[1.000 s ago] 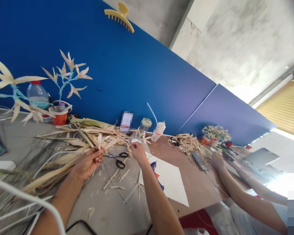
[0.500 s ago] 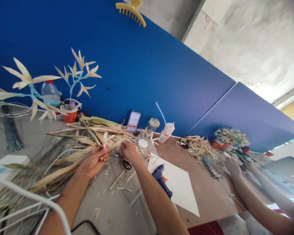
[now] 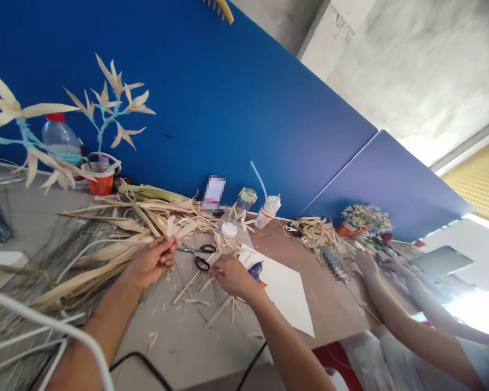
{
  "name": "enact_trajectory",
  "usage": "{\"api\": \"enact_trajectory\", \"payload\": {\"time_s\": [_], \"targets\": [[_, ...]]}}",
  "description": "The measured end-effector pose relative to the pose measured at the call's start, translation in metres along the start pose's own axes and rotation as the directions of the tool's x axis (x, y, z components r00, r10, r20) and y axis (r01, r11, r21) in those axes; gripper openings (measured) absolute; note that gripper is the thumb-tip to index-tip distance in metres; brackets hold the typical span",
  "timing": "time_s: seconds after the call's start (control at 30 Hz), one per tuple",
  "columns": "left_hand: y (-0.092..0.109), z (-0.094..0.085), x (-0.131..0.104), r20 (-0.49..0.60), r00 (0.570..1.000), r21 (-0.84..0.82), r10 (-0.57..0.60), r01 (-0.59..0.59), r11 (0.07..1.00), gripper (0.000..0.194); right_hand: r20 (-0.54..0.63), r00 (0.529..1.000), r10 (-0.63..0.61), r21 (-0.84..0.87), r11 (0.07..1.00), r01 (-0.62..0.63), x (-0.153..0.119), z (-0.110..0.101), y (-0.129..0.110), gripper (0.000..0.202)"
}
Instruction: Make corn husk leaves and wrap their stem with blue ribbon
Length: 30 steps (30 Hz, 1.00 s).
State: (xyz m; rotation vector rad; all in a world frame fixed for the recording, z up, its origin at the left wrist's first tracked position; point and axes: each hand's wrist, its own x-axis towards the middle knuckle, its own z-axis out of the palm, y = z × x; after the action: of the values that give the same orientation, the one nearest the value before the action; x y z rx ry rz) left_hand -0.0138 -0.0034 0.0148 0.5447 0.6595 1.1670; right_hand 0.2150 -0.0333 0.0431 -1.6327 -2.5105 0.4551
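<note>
My left hand is closed in a pinch on a small pale corn husk flower, with its petals pointing up. To its right, my right hand hovers low over the table, fingers curled together; whatever lies between the fingertips is hidden. Black-handled scissors lie between the two hands, close to the right fingertips. A blue glue gun rests on a white sheet, partly covered by my right wrist. Husk scraps and a thin stick are scattered below the scissors.
Dry corn husks are heaped at left, near a red cup holding a husk-flower branch. A bottle, a phone, a clear jar and a white cup stand along the blue partition. A co-worker's arms reach in at right.
My right hand has moved away from the flower, down and to the right, uncovering the scissors. My left hand keeps the flower. The whole view has shifted slightly to the right.
</note>
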Motion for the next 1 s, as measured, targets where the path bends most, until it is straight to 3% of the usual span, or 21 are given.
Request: {"api": "enact_trajectory", "payload": {"time_s": [0.17, 0.37, 0.53, 0.63, 0.7, 0.83, 1.0], "targets": [[-0.003, 0.003, -0.001, 0.012, 1.000, 0.047, -0.029, 0.028, 0.998, 0.010, -0.039, 0.999, -0.006, -0.170, 0.985, -0.001, -0.005, 0.013, 0.008, 0.023], [-0.004, 0.007, -0.003, 0.011, 0.999, 0.059, -0.047, 0.046, 0.997, 0.013, -0.001, 0.999, -0.052, -0.143, 0.988, 0.052, -0.004, 0.009, 0.008, 0.016], [-0.005, 0.006, -0.002, 0.028, 0.998, 0.080, -0.054, 0.052, 0.995, 0.016, -0.043, 0.999, 0.006, 0.246, 0.969, 0.005, -0.005, -0.013, -0.002, 0.013], [-0.004, 0.007, -0.003, -0.005, 0.998, 0.091, -0.058, 0.059, 0.994, 0.019, -0.139, 0.984, 0.116, 0.498, 0.866, -0.032, 0.003, -0.012, -0.009, 0.008], [-0.004, 0.009, -0.004, -0.020, 0.998, 0.090, -0.059, 0.061, 0.994, 0.022, -0.143, 0.981, 0.131, 0.627, 0.779, -0.013, 0.011, -0.005, -0.014, 0.016], [-0.003, 0.011, -0.006, -0.024, 0.998, 0.104, -0.062, 0.064, 0.992, 0.028, -0.120, 0.990, 0.079, 0.742, 0.670, 0.037, 0.025, 0.009, -0.024, 0.042], [-0.002, 0.013, -0.009, -0.018, 0.998, 0.171, -0.067, 0.069, 0.983, 0.029, -0.100, 0.991, 0.087, 0.814, 0.580, 0.032, 0.036, 0.011, -0.034, 0.040]]}}
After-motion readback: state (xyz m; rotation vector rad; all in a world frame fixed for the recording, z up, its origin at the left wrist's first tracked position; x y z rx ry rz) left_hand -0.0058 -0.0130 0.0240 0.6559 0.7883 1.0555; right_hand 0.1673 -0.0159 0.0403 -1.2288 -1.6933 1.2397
